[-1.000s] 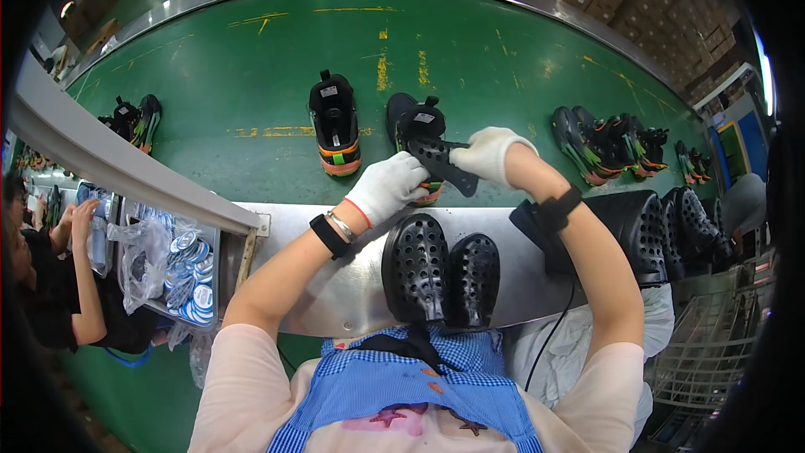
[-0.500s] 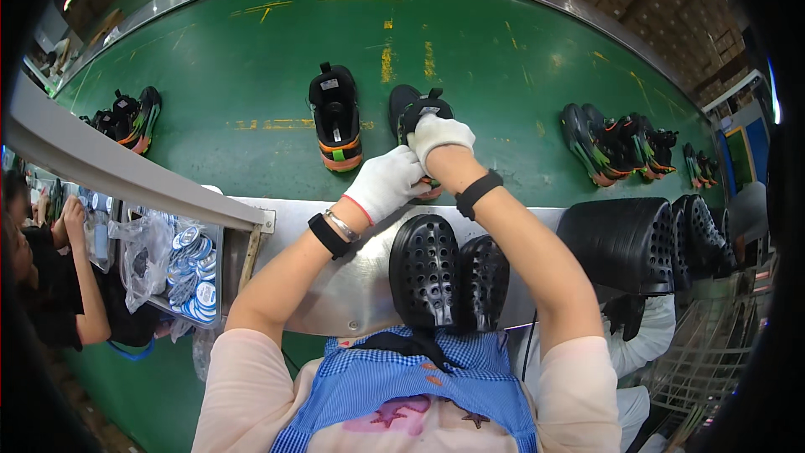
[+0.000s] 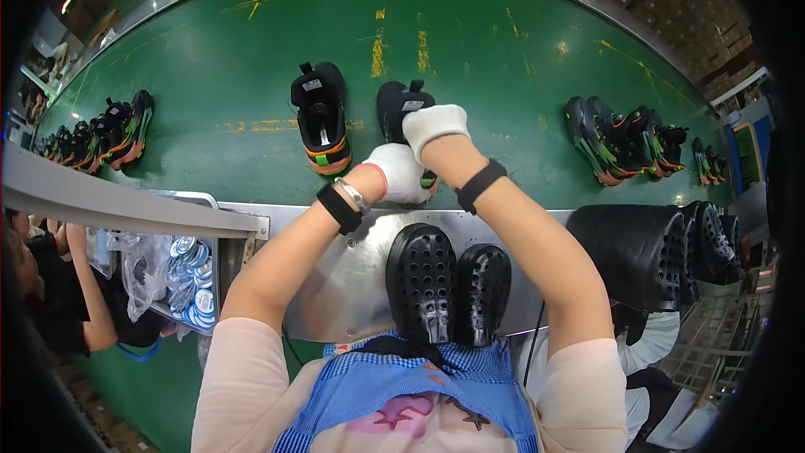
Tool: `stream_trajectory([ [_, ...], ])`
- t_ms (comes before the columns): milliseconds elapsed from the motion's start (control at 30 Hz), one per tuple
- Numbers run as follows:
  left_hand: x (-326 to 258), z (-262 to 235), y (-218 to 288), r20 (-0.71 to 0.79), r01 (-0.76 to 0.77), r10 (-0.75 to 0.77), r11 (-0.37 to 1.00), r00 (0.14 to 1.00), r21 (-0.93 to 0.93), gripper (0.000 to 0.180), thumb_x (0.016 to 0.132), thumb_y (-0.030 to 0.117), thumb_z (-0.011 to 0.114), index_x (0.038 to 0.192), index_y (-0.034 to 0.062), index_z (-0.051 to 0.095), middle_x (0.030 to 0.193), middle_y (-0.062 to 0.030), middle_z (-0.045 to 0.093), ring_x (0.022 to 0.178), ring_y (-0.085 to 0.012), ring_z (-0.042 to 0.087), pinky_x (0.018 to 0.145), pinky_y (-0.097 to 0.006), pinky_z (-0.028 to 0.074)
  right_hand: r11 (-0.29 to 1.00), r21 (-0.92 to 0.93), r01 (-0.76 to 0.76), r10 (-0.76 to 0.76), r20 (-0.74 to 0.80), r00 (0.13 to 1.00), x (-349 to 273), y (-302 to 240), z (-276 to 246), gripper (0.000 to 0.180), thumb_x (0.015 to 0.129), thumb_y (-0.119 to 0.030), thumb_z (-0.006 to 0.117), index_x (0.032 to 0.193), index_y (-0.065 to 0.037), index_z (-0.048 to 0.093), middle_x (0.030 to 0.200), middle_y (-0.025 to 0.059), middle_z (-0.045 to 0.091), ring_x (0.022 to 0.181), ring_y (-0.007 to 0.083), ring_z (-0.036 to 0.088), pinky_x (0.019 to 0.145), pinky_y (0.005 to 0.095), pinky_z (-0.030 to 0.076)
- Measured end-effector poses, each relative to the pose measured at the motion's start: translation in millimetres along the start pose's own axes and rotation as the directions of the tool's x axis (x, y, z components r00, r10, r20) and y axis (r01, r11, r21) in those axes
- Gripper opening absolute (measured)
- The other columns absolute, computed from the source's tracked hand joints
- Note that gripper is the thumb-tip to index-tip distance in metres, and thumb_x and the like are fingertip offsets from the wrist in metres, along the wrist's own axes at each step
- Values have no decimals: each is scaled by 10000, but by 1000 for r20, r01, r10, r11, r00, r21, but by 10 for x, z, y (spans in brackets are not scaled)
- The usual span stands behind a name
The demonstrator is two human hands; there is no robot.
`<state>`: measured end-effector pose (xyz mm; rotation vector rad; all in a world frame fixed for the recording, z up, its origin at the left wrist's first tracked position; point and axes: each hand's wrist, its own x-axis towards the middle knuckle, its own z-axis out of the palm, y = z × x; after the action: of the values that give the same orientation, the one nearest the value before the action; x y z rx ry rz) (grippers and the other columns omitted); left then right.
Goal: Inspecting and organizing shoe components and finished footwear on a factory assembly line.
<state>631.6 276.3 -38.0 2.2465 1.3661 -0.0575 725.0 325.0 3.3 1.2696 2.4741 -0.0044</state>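
Observation:
A black sneaker [image 3: 391, 104] with an orange and green heel stands on the green work surface, toe pointing away from me. My left hand [image 3: 404, 174], in a white glove, is closed round its heel end. Over the shoe's opening is my right hand [image 3: 429, 124], also gloved; its fingers are hidden behind the back of the hand and the cuff. The matching sneaker [image 3: 320, 109] stands apart to the left, untouched. Nearer to me, two black perforated shoe forms [image 3: 422, 277] lie side by side on the metal ledge [image 3: 335, 277], below my wrists.
More sneakers stand in rows at the left [image 3: 126, 130] and right [image 3: 616, 138]. Large black forms [image 3: 629, 252] sit at the right edge. A tray [image 3: 212, 281] with blue-and-white round pieces and plastic bags is at the left, under a curved grey bar [image 3: 126, 189]. Co-workers flank me.
The view has shifted slightly. More sneakers show in the left row. My left hand has turned further round the sneaker's heel, and my right hand has tipped down over its opening.

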Motion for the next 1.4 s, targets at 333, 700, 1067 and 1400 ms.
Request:
stream_trajectory([
  [333,-13,-6,72,49,54,-58,996,997,67,438,843,496,566,971,98,698,926,-163,695,864,-341,660,789,-401,523,991,129,-28,20,63,998,76,6,-1,306,870,-355,592,1057,-147,717,1054,97,709,973,285,683,787,407,546],
  [700,-41,5,115,16,79,-81,990,997,119,470,834,546,554,957,119,709,922,-150,703,855,-338,669,780,-395,532,946,316,-68,76,-13,997,-101,68,-13,361,878,-395,525,1055,-139,709,1060,121,699,987,282,671,824,424,533],
  [1067,-250,-332,-244,-103,136,-137,991,985,-10,545,699,486,737,947,1,706,836,-210,692,799,-352,674,775,-385,523,853,521,-38,254,-351,901,-2189,491,362,308,911,-373,533,845,-91,637,783,143,643,762,351,633,666,454,494],
  [1400,-544,-220,-119,-705,342,-78,908,705,241,561,668,294,782,1176,110,632,1222,-112,605,1136,-326,532,980,-419,431,612,611,-503,653,-30,757,-3305,536,1812,260,923,-341,508,896,-119,640,878,104,669,843,309,645,721,422,506],
])
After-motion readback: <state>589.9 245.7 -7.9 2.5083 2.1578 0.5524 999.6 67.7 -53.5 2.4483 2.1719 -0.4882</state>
